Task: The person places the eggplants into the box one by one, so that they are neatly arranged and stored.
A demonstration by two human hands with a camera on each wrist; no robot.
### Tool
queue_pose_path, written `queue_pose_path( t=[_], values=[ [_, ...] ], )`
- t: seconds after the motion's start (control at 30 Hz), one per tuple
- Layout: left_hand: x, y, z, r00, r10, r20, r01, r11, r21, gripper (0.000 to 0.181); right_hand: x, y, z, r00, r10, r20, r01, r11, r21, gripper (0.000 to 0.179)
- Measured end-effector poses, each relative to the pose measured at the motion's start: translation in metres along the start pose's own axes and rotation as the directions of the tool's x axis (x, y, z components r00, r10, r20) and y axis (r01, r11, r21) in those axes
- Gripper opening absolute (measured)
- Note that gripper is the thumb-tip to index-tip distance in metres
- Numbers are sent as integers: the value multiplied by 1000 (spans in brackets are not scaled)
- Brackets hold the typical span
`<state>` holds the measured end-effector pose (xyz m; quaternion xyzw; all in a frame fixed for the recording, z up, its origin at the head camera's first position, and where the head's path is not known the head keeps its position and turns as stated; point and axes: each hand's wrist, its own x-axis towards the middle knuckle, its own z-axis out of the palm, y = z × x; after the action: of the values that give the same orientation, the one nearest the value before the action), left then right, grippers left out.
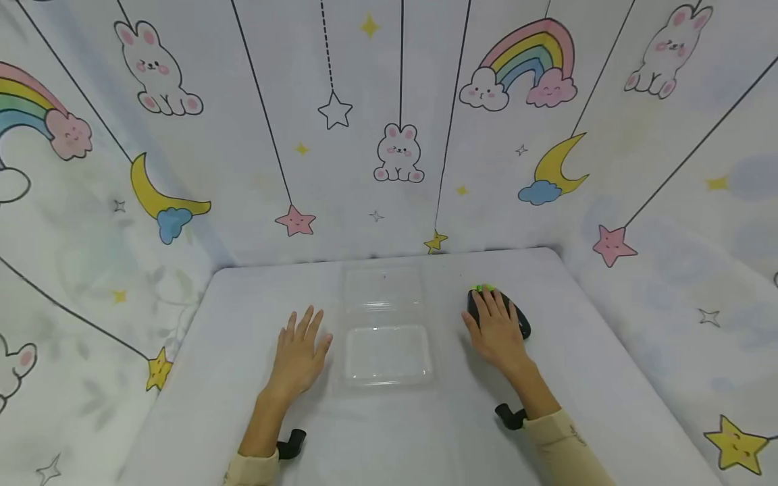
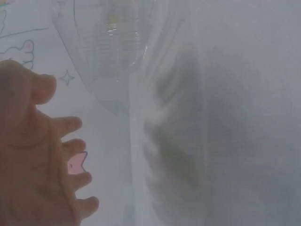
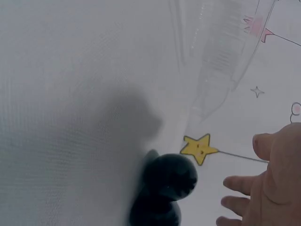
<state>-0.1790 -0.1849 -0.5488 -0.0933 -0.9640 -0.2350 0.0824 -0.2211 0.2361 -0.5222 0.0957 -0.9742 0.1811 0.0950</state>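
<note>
A clear plastic clamshell box [image 1: 389, 386] stands opened on the white table, its lid [image 1: 383, 266] leaning toward the back. To its left, my left hand [image 1: 296, 361] is held over the table with fingers spread and nothing in them. My right hand [image 1: 500, 337] is above a group of glossy black rounded things [image 3: 169, 176] with bright green bits [image 1: 484, 288] at their far end. Their exact kind cannot be told. From the right wrist view, a gap shows between the straight fingers [image 3: 237, 184] and these black things. The hand hides part of them in the head view.
The white tabletop [image 1: 243, 304] runs back to an upright patterned cloth [image 1: 352, 189] with bunnies, stars and rainbows, which also rises along both sides. A black wrist-camera mount [image 1: 292, 444] juts from the left wrist and another black mount [image 1: 510, 416] from the right.
</note>
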Motion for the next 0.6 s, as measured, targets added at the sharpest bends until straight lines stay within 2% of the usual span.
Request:
queue_pose_path(
  t=[0.17, 0.3, 0.4, 0.47, 0.6],
  values=[
    [-2, 6, 5, 1000, 3, -10, -3, 999, -39, 63, 1, 8, -1, 998, -10, -69, 11, 1000, 8, 61],
    [-3, 9, 11, 1000, -10, 27, 12, 995, -96, 64, 5, 16, -1, 995, -12, -94, 11, 1000, -11, 60],
    [-5, 12, 13, 997, -39, 73, 50, 986, -157, 68, 8, 23, 1, 996, 9, -90, -11, 1000, -23, 61],
    [-6, 15, 13, 995, -58, 84, 75, 973, -219, 70, 9, 28, 2, 996, 25, -84, -27, 999, -22, 61],
    [-4, 24, 9, 993, -104, 50, 115, 930, -349, 66, 12, 35, 0, 991, 70, -116, -71, 997, -5, 60]
  ],
)
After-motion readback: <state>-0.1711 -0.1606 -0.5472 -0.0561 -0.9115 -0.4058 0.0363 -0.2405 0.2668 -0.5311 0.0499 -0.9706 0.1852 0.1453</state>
